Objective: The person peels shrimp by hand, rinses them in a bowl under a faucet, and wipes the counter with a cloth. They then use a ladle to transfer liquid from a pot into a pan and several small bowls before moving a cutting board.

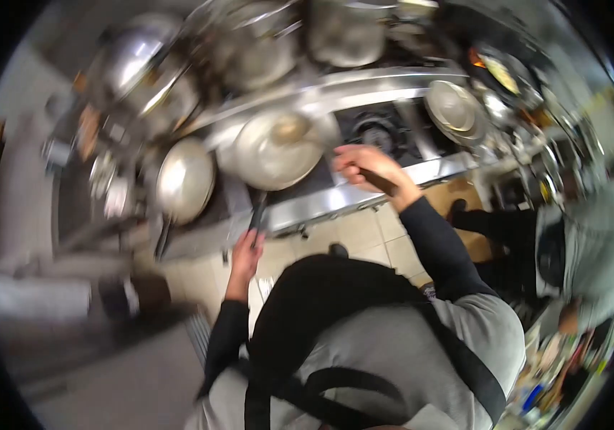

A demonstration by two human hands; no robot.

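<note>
My left hand (246,256) is closed round the dark handle of a wide metal pan (271,165), which sits on the stove (307,206) in front of me. Something round and brownish, blurred, shows at the pan's upper right. My right hand (375,170), to the right of the pan and over the stove's front, is wrapped round a dark handle (379,182). What that handle belongs to is too blurred to make out.
Another pan (186,179) stands at the left, its handle toward me. Large pots (346,36) line the back. Stacked bowls (454,109) are right of a bare burner (375,132). A person (583,251) stands at the right.
</note>
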